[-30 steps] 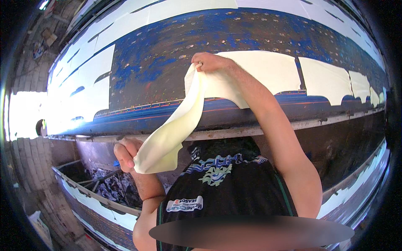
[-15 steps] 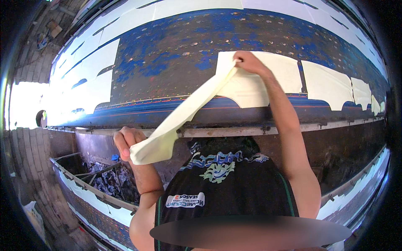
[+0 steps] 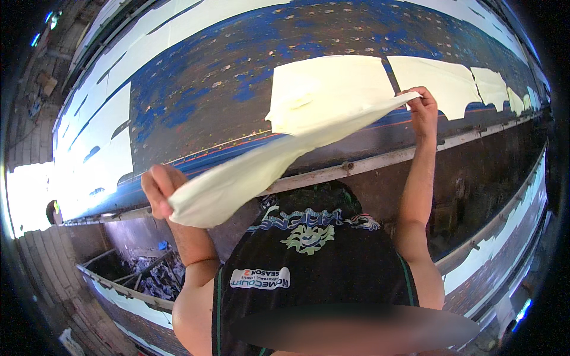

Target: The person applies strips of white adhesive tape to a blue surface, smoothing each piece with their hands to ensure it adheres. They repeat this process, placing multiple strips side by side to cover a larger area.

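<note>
A cream fabric piece is suspended between both hands, running from 9 o'clock to 2 o'clock. The left hand pinches its 9 o'clock end; the right hand pinches its 2 o'clock end, fingers closed on the cloth. Compared with half a second earlier, the right hand is farther toward 3 o'clock and the fabric piece spans wider. A flat cream panel lies on the blue-stained counter at 1 o'clock. At 6 o'clock, a black shirt bears stylised lettering and a white printed label.
</note>
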Available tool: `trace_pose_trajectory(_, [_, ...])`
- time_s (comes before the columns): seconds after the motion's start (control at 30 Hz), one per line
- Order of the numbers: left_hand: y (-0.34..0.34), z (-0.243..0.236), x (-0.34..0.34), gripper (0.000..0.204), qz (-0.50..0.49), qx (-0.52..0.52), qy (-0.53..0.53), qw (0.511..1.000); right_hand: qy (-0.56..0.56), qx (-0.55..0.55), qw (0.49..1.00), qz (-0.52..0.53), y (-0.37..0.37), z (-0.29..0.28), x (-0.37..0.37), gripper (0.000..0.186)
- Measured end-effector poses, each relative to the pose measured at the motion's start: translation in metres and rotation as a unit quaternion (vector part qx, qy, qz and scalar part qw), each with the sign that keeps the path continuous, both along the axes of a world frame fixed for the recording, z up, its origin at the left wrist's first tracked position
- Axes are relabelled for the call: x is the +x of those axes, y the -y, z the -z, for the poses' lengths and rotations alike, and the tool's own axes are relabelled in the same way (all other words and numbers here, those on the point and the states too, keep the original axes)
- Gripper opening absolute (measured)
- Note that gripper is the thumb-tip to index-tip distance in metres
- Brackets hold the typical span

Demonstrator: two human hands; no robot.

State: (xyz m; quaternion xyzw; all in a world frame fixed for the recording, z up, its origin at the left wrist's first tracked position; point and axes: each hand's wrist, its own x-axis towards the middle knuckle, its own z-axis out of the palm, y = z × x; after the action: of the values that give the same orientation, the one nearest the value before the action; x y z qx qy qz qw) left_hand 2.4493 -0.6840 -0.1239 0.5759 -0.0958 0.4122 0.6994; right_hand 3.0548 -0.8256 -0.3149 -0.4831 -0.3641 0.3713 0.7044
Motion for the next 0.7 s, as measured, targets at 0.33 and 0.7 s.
trace_pose_trajectory(0.33, [-0.11,0.127,0.136,0.013,-0.371,0.296,-0.524,0.707,0.355,-0.276,0.854,0.261,-0.006,0.037,0.095,0.028])
trace_pose_trajectory(0.7, [-0.14,0.193,0.146,0.002,-0.447,0.493,-0.474,0.577,0.65,-0.249,0.643,0.319,-0.04,0.041,0.034,0.024])
